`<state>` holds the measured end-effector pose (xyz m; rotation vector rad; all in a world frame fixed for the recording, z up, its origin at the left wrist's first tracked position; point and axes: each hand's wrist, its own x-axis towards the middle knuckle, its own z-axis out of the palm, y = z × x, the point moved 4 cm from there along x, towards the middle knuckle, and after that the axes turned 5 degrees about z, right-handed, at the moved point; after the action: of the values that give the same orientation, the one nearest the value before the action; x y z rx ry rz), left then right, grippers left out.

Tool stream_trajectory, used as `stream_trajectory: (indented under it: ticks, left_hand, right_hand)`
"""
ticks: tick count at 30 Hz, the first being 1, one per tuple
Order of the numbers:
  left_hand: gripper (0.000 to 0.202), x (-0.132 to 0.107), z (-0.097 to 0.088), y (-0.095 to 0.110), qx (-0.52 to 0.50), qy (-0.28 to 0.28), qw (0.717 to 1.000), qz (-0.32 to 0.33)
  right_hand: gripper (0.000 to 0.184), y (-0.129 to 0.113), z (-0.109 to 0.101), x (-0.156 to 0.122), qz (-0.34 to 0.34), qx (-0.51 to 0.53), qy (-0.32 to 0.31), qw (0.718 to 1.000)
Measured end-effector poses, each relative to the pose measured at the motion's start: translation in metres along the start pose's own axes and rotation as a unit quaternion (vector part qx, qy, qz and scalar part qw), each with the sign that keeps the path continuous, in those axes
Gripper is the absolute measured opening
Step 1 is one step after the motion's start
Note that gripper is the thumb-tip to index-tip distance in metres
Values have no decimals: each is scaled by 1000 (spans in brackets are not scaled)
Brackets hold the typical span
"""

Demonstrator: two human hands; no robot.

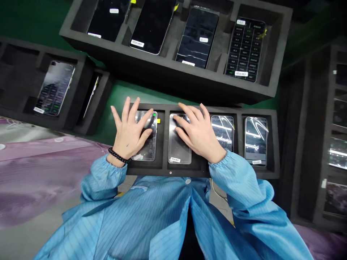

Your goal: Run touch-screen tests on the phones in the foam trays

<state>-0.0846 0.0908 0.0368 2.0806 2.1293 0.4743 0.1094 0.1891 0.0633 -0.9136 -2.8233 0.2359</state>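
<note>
A dark foam tray (203,169) lies in front of me with several phones in its slots, each wrapped in clear film. My left hand (130,131) rests flat with spread fingers on the leftmost phone (149,150). My right hand (196,131) lies flat, fingers stretched out, on the second phone (177,148). Two more filmed phones (223,131) (255,139) sit untouched to the right. A black bead bracelet is on my left wrist. Both sleeves are light blue.
A larger foam tray (162,72) with several dark-screened phones stands behind. Another tray (16,90) at the left holds a lit phone (54,88). More trays (336,137) stack at the right. Green mat and purple cloth (40,169) cover the table.
</note>
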Motion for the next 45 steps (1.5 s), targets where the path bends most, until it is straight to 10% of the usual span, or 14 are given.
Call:
stream_trajectory:
  ticks: [45]
  left_hand:
    - [55,0,-3,0,22,-49,998,-11]
  right_hand:
    - [36,2,2,2,3,-13,-8,1000]
